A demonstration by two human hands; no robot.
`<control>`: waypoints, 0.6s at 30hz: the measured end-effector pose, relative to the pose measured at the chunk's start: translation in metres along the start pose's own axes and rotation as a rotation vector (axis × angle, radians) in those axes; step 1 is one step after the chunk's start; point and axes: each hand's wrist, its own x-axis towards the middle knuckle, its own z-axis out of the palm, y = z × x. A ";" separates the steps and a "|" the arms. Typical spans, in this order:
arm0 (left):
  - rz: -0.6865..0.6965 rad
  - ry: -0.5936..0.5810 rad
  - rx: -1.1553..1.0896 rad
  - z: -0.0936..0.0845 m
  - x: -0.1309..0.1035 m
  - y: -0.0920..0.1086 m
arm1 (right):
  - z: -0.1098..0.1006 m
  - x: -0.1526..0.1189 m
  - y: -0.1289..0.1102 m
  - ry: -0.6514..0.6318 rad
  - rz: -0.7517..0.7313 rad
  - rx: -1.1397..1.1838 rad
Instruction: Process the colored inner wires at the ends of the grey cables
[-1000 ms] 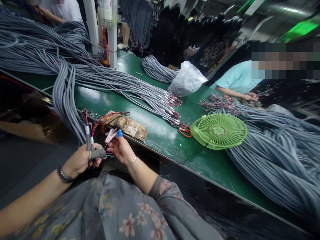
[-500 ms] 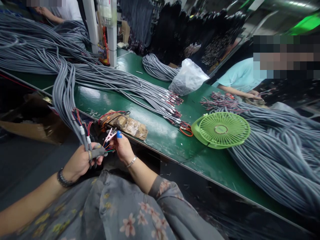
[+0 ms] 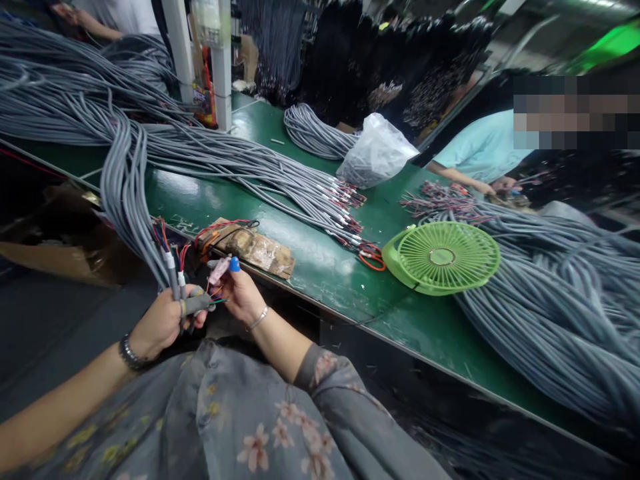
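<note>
My left hand (image 3: 163, 319), a grey cover on its thumb, is closed round grey cables (image 3: 173, 280) with white collars and stripped, coloured wire ends. Fine coloured wires (image 3: 219, 301) stick out past that thumb towards my right hand (image 3: 243, 293). My right hand, blue tape on its thumb, pinches a small pale pink clip (image 3: 219, 271) that looks like a clothes peg. The clip is just above the wires; whether it touches them I cannot tell. A taped wooden block (image 3: 270, 255) lies on the table edge beyond my right hand.
Long bundles of grey cable (image 3: 240, 160) run across the green table (image 3: 320, 287). A green fan (image 3: 443, 259) stands to the right, near another cable pile (image 3: 545, 300). Behind are a plastic bag (image 3: 377, 152) and a co-worker in a light blue top (image 3: 483, 150). A cardboard box (image 3: 65, 263) sits lower left.
The pink clip has turned in my right hand, and its crossed arms now show as one pale piece. My right hand has shifted slightly left and up; my left keeps its hold.
</note>
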 end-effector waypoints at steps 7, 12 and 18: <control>0.034 -0.013 -0.009 -0.008 -0.009 -0.008 | -0.005 -0.006 -0.007 -0.038 0.096 -0.032; 0.045 -0.008 0.002 -0.010 -0.008 -0.008 | -0.005 -0.007 -0.006 -0.045 -0.031 -0.107; 0.017 0.002 -0.042 -0.006 0.000 -0.004 | -0.012 -0.003 0.002 0.030 -0.200 -0.262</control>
